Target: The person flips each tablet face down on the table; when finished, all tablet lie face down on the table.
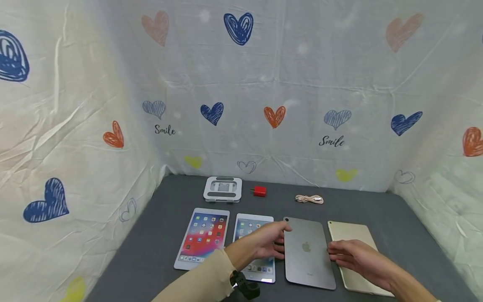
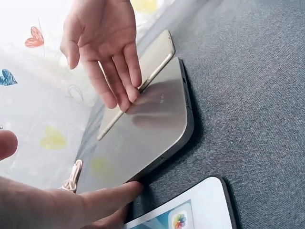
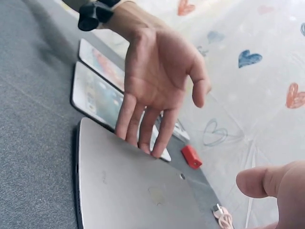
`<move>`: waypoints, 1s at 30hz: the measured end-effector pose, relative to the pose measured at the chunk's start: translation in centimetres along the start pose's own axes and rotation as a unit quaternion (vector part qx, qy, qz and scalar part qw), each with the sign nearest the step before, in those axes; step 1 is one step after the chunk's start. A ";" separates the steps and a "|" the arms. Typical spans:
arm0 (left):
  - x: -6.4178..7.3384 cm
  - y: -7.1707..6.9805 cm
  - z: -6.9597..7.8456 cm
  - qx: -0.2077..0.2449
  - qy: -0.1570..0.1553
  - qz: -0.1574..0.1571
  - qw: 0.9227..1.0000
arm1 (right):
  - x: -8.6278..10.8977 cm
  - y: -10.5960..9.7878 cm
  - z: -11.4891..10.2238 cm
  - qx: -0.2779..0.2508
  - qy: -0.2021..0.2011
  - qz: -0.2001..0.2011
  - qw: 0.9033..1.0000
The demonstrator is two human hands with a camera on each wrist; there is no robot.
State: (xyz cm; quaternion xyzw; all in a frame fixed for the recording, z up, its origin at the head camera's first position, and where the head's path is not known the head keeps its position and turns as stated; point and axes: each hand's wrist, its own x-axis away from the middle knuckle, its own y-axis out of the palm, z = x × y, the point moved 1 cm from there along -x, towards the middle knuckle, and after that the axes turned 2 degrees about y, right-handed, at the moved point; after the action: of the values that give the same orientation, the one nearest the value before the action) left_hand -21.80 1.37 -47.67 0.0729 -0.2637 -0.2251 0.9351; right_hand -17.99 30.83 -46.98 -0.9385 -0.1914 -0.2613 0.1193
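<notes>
Both hands flat-fingered and unclenched, left hand (image 1: pixel 268 244) and right hand (image 1: pixel 351 254) touching opposite edges of the grey tablet (image 1: pixel 307 256).

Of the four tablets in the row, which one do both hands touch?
The grey tablet, third from the left, lying face down. The left hand and right hand touch its two long edges.

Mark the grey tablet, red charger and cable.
grey tablet (image 1: pixel 307 256): head view, middle of its back, below the logo.
red charger (image 1: pixel 259 191): head view, middle of its body.
cable (image 1: pixel 309 199): head view, middle of the coil.
</notes>
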 end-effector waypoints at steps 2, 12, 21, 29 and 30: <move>0.2 0.0 0.2 -0.004 0.001 0.001 1.000 | 0.0 0.0 -0.1 0.002 -0.001 0.001 1.000; 1.3 -1.6 0.5 0.002 0.027 -0.025 0.999 | 0.0 0.6 -1.3 0.053 0.006 0.054 0.997; 4.1 -5.6 1.9 0.018 0.043 -0.041 0.998 | 0.2 0.8 -2.3 -0.041 -0.043 -0.027 0.998; 7.4 -10.2 3.4 0.004 0.072 -0.039 0.997 | -0.6 2.6 -3.0 -0.120 -0.063 -0.099 0.986; 7.8 -10.8 3.6 0.002 0.074 -0.041 0.996 | -0.8 2.9 -3.2 -0.125 -0.062 -0.100 0.985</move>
State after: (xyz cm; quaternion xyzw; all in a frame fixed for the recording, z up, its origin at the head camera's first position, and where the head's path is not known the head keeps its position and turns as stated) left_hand -21.89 -11.90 -43.80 0.1024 -0.1916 -0.2569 0.9417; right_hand -18.80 26.95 -45.11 -0.9365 -0.2570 -0.2355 -0.0381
